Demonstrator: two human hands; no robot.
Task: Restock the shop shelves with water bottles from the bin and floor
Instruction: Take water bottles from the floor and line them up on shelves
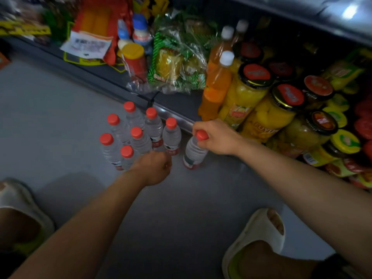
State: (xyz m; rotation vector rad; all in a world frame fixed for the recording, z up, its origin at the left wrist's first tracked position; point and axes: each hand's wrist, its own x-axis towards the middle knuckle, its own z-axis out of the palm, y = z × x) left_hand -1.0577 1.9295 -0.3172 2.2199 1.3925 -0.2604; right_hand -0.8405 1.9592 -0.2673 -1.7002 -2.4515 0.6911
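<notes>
Crouching on grey floor (60,109), pale slippers (259,234) sitting at both bottom corners. Left hand (154,168) reaching into the bunch of red-capped water bottles (138,137) standing on the floor, knuckles up, fingers curled under, so can't tell if gripping anything. Right hand (217,137) pinching a tilted water bottle (194,152) by its red cap, just right of the bunch, beside the shelf edge (175,115). Further back, sitting on the low shelf: orange soda bottles (216,85), fruit jars (267,109), green wrapped snack packs (173,63).
</notes>
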